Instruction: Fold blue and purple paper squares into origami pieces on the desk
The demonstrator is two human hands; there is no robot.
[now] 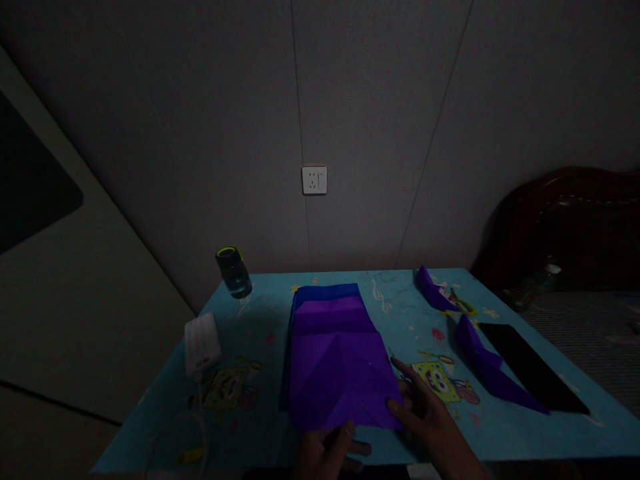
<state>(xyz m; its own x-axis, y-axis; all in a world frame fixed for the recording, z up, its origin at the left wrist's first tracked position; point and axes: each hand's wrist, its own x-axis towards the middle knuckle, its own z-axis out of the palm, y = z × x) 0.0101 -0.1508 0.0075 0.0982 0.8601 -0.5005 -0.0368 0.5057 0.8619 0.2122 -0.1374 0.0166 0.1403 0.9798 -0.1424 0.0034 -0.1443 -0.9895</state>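
Note:
A creased purple sheet of paper (345, 373) lies over a stack of purple and blue sheets (325, 291) in the middle of the table. My left hand (327, 450) is at the sheet's near edge, its thumb on top and its fingers below, pinching the paper. At the near right corner, my right hand (420, 410) holds the sheet with its thumb on top, the index finger stretched out along the side. To the right lie two folded purple paper boats, one near (493, 370) and one far (433, 292).
A dark bottle (234, 272) stands at the back left. A white power strip (202, 343) with a cable lies at the left, a small yellow object (191, 455) near the front left. A black flat object (535, 367) lies at the right of the patterned table (270, 440).

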